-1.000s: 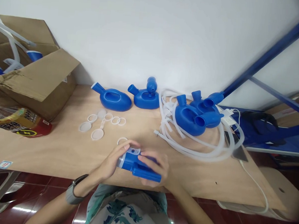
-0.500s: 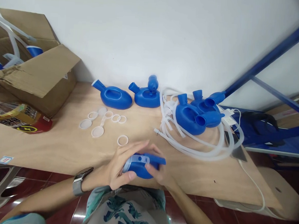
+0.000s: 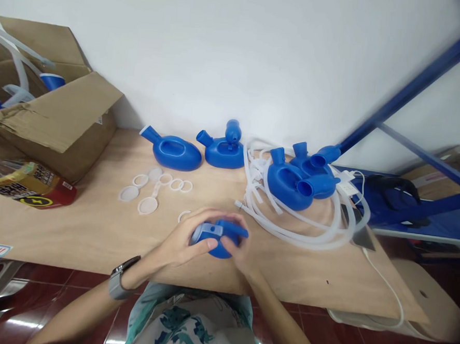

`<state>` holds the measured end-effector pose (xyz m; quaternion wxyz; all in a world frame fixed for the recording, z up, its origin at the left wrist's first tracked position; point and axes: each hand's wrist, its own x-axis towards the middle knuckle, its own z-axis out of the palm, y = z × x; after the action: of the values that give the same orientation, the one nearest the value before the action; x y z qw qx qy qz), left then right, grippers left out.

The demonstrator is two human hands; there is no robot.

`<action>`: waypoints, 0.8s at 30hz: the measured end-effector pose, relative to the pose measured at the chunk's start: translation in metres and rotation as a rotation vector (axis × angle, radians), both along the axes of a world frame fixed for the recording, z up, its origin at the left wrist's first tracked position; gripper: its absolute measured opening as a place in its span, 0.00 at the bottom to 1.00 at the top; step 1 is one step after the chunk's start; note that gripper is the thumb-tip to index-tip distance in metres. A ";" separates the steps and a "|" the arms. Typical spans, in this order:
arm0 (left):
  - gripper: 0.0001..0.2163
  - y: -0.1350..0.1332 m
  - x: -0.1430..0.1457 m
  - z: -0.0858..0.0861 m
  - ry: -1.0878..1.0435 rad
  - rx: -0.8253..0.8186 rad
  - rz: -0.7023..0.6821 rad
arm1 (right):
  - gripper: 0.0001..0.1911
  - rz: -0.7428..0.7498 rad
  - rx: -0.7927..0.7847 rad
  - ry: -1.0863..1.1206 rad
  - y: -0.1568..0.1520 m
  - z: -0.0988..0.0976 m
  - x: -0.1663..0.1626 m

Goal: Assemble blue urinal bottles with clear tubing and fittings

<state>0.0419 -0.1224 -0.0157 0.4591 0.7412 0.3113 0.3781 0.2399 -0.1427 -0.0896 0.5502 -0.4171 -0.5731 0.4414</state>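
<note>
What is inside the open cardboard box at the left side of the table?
Inside the cardboard box, a blue plastic part and pale tubes stick up above the flap. The flaps and walls cover everything deeper, so the rest cannot be seen.

The scene is bright and evenly lit, with soft, faint shadows under things on the table (image 3: 74, 225). The red floor (image 3: 29, 326) at the lower left shows glossy white glare. The wide lens bends the edges, the corners darken and smear, and the blue frame (image 3: 414, 84) at upper right looks blurred.
</note>
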 end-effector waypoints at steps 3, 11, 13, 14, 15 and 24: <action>0.21 0.003 0.006 0.000 0.029 -0.065 0.097 | 0.21 -0.049 -0.005 0.040 0.000 -0.005 -0.006; 0.29 0.007 0.015 -0.010 0.055 -0.367 0.313 | 0.17 -0.111 0.124 -0.074 -0.001 -0.002 -0.009; 0.27 0.008 0.013 -0.013 0.030 -0.368 0.273 | 0.18 -0.086 0.077 -0.044 0.002 -0.003 -0.006; 0.25 0.009 0.013 -0.015 0.025 -0.350 0.262 | 0.19 -0.063 0.051 -0.030 0.004 -0.005 -0.005; 0.23 0.009 0.012 -0.017 0.021 -0.331 0.263 | 0.19 -0.038 0.028 -0.019 0.005 -0.008 -0.005; 0.14 0.017 0.005 -0.024 -0.002 -0.161 0.393 | 0.31 -0.171 0.146 -0.366 0.011 -0.005 -0.002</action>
<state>0.0469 -0.1053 -0.0394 0.4347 0.6268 0.4787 0.4347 0.2384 -0.1313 -0.0950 0.5012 -0.4964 -0.6565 0.2672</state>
